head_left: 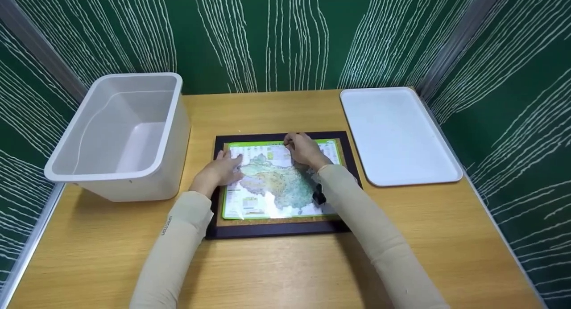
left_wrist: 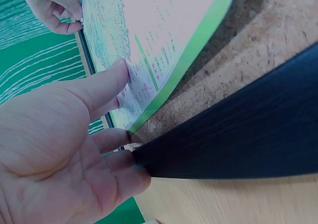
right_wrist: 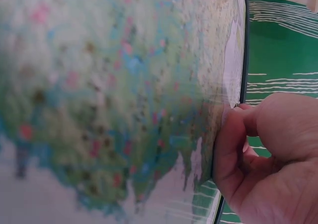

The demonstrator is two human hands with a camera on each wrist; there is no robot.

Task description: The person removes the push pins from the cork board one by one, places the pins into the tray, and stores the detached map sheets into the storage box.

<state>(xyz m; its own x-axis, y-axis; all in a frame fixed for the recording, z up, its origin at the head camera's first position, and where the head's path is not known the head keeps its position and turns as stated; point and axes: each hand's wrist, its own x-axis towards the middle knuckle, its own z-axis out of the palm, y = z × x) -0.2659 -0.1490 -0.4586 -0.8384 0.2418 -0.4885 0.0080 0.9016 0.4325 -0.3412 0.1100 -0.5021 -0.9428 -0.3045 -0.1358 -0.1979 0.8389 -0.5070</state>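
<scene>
A map sheet (head_left: 267,179) with a green border lies on a cork board (head_left: 267,221) with a dark frame (head_left: 276,230). My left hand (head_left: 219,170) rests at the left side, its thumb (left_wrist: 112,82) over the map and its other fingers spread down by the border and frame. At the map's top edge my right hand (head_left: 304,148) has thumb and forefinger pinched together. A small pale thing (left_wrist: 81,20) shows at those fingertips, mostly hidden; I cannot tell its kind. In the right wrist view, the right hand's curled fingers (right_wrist: 231,149) stand close over the sheet.
A deep white bin (head_left: 174,144) stands on the wooden table (head_left: 276,273) to the left. A flat white tray (head_left: 397,135) lies to the right of the board. Green panels (head_left: 357,37) with white streaks rise behind and at both sides.
</scene>
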